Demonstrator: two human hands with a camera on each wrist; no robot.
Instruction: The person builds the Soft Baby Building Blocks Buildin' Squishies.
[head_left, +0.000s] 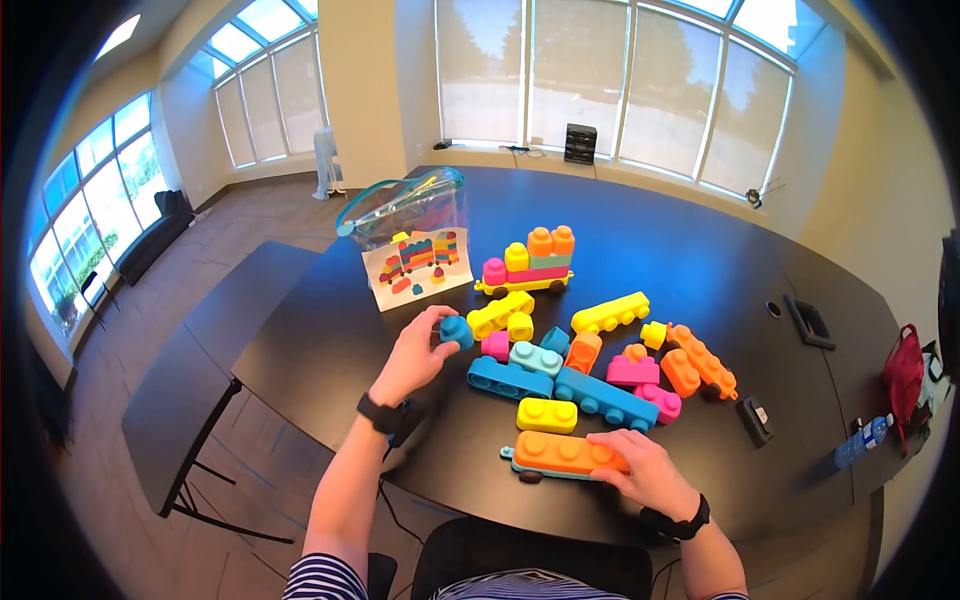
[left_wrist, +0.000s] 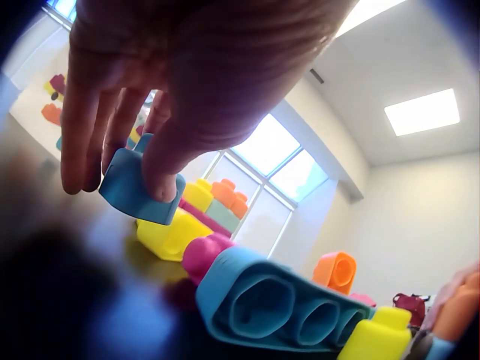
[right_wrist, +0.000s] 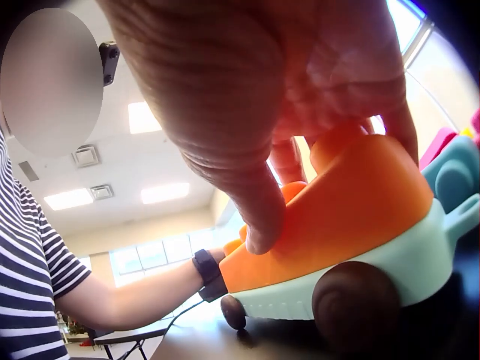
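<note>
Between thumb and fingers, my left hand [head_left: 412, 352] pinches a small blue toy block [head_left: 456, 332]; in the left wrist view the block [left_wrist: 135, 189] hangs tilted above the table. My right hand [head_left: 648, 468] grips the right end of a long orange block [head_left: 555, 450], thumb on the near side and fingers over the far side. In the right wrist view that orange block [right_wrist: 352, 202] sits on a pale teal wheeled base [right_wrist: 420, 255], its dark wheels at the tabletop. Just beyond it lies a yellow block [head_left: 547, 415].
Blue [head_left: 510, 378], yellow [head_left: 610, 313], pink [head_left: 632, 371] and orange [head_left: 700, 362] blocks lie mid-table. Behind them stand a built toy wagon [head_left: 530, 265] and a clear bag [head_left: 415, 215] with a picture card [head_left: 418, 268]. A water bottle [head_left: 862, 442] is at the right.
</note>
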